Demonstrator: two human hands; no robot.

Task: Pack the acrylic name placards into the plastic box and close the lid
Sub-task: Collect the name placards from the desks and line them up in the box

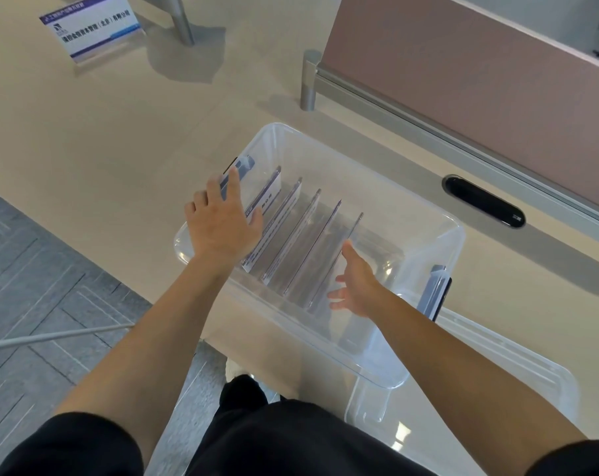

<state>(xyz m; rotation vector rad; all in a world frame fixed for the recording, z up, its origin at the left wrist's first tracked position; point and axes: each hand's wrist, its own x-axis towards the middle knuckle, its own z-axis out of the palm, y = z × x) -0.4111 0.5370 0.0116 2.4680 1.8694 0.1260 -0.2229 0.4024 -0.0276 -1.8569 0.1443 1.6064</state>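
The clear plastic box (428, 231) is sitting at the near edge of the beige table (119, 149), with 5 acrylic name placards (293, 231) standing on edge inside it, leaning in a row and spaced apart. The left hand (222, 221) is resting flat over the box's left end, fingers spread and gripping nothing, its thumb lying against the first placard. The right hand (354, 286) is reaching into the box beside the last placard, fingers apart and holding nothing. The transparent lid (518, 359) is lying on the table partly under the box's near right corner, so closing has not yet begun. 1 more placard (92, 27) is standing on the table well apart, at the far left.

Judging from this, the person is tidying the row. It would go best by pressing the placards together toward the left end, keeping them upright so none is slipping flat, and leaving room for the remaining one before fetching the lid.
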